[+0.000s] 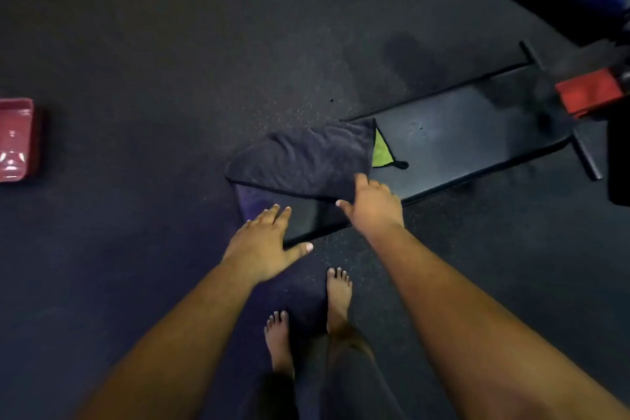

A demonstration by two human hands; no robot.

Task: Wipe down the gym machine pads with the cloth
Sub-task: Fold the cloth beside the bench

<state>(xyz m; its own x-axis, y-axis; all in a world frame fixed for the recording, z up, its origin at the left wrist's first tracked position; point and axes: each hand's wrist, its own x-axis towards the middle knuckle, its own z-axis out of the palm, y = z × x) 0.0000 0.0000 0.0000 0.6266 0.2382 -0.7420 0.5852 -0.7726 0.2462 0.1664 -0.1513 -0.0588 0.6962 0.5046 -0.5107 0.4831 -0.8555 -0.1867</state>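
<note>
Our bare feet [306, 314] stand on the speckled rubber floor [153, 44]. We lay our left hand [266, 245] flat, fingers spread, on the smooth, shiny black bench pad [460, 143]. Our right hand [373, 203] pinches the soft, fuzzy dark cloth [303, 160], which lies on the pad's near end. A green corner peeks out. Its other side is hidden.

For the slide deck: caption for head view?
Right hand grips dark cloth on bench pad; left hand open.
</note>
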